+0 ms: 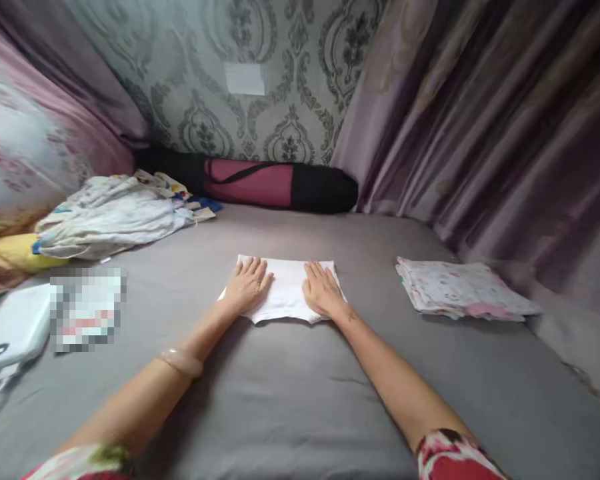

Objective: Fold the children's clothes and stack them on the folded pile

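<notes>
A small white garment lies spread on the grey bed sheet, wider than it is deep, with a curved near edge. Flat on its left part rests my left hand, fingers pointing away from me. My right hand presses on the right part in the same way, its fingers stretched out. Neither hand grips the cloth. Between the two hands the fabric looks mostly smooth.
Folded patterned cloths lie to the right. On the left are a rumpled pile of clothes, a white device with a cable and a blurred-out item. A long black and maroon bag lies along the wall.
</notes>
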Motion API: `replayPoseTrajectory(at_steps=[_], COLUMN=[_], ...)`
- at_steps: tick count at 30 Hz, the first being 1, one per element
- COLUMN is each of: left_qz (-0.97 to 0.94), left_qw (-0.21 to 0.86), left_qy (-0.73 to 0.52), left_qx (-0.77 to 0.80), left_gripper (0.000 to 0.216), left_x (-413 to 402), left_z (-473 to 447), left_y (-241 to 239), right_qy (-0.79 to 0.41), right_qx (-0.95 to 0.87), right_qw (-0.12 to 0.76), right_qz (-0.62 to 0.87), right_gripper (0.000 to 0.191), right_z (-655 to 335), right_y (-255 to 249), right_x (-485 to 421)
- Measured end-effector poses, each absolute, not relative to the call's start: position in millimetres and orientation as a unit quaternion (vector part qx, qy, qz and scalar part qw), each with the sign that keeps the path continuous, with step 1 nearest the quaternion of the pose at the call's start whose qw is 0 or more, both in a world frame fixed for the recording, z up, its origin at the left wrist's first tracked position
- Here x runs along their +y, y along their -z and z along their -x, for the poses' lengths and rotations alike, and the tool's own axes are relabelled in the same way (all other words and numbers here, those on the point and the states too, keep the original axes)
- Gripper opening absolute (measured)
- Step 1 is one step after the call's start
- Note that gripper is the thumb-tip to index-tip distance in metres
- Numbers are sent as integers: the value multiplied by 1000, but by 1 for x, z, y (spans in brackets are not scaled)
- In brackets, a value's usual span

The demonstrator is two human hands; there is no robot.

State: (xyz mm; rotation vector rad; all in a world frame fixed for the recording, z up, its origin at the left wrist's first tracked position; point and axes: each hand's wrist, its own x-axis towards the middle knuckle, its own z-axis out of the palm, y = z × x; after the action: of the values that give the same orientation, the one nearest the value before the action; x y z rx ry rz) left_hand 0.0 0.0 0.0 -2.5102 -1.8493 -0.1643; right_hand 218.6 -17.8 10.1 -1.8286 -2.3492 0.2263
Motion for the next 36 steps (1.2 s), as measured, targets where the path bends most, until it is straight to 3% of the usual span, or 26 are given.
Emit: replayPoseTrajectory(at_steps=[6, 16, 23, 36], left_qz=[804, 792, 823, 851], left_qw=[-9, -21, 25, -47], left_qy=[52, 58, 84, 68], left_qx=[-593, -607, -561, -518], left_gripper=[55, 64, 63, 62], left_x=[1, 12, -23, -36], left_z=[10, 38, 0, -19], left_y=[-14, 5, -11, -4], right_qy=[-80, -71, -28, -72], right_qx=[-780, -759, -785, -810], right_qw=[76, 57, 82, 65], right_qz=[615, 644, 613, 579], right_gripper=[57, 59, 58, 57], right_z=[-232, -258, -223, -191], right_y=[-18, -7, -24, -21], right_x=[-14, -8, -26, -39])
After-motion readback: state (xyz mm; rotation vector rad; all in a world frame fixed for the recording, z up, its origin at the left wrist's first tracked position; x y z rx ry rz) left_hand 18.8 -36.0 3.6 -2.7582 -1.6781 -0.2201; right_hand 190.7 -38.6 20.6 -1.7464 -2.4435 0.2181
